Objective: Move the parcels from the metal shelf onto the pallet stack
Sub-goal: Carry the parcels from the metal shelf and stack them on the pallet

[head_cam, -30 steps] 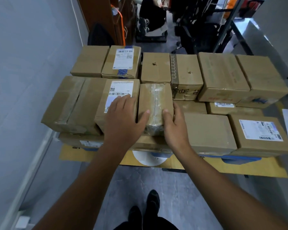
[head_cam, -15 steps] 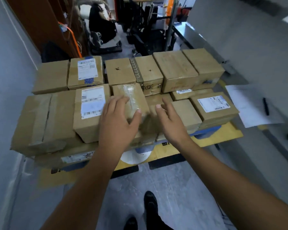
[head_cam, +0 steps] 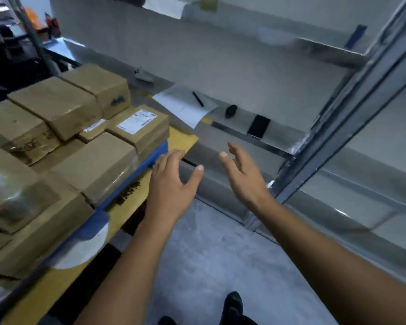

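Several brown cardboard parcels (head_cam: 96, 165) lie packed together on the pallet stack (head_cam: 131, 198) at the left, on yellow board over a blue edge. One parcel with a white label (head_cam: 138, 121) sits at the stack's right corner. The metal shelf (head_cam: 263, 139) runs across the right, its grey upright post (head_cam: 338, 127) slanting up. My left hand (head_cam: 171, 186) hovers just off the pallet's right edge, fingers spread, holding nothing. My right hand (head_cam: 244, 177) floats beside it, closer to the shelf, also spread and empty. No parcel is visible on the shelf boards in view.
On the shelf lie a white sheet of paper (head_cam: 185, 106) with a black pen (head_cam: 198, 99), a small dark object (head_cam: 231, 111) and a black phone (head_cam: 259, 126). Grey floor (head_cam: 209, 254) lies between pallet and shelf, with my shoes (head_cam: 232, 308) at the bottom edge.
Both hands have let go of the taped parcel and lifted off the stack. The view has swung right, from the pallet towards the metal shelf.
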A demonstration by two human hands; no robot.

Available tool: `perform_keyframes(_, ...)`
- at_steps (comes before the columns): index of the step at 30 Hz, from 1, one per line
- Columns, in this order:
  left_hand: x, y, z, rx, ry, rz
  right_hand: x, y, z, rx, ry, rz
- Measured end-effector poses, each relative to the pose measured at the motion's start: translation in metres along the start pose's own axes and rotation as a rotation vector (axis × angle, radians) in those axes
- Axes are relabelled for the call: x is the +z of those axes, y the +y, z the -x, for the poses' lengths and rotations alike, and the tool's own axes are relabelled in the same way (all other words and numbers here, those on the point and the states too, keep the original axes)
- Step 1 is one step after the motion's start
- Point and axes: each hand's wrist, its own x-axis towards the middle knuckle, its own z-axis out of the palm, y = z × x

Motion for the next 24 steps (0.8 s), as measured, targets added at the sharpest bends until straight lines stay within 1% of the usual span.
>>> perform_keyframes(7, 0.140, 0.118, 0.027, 0.186, -0.270, 0.054, -0.164, 0.091, 0.066, 0.151, 0.323, 0.062)
perform_keyframes(17, 0.367, 0.300, 0.124, 0.420, -0.562, 0.104, -0.400, 0.237, 0.202, 0.372, 0.661, 0.096)
perform_keyframes(20, 0.419, 0.348, 0.159, 0.475, -0.627, 0.139, -0.455, 0.267, 0.247, 0.424, 0.750, 0.092)
perform_keyframes(24, 0.476, 0.402, 0.210, 0.578, -0.756, 0.144, -0.514, 0.296, 0.305, 0.491, 0.867, 0.102)
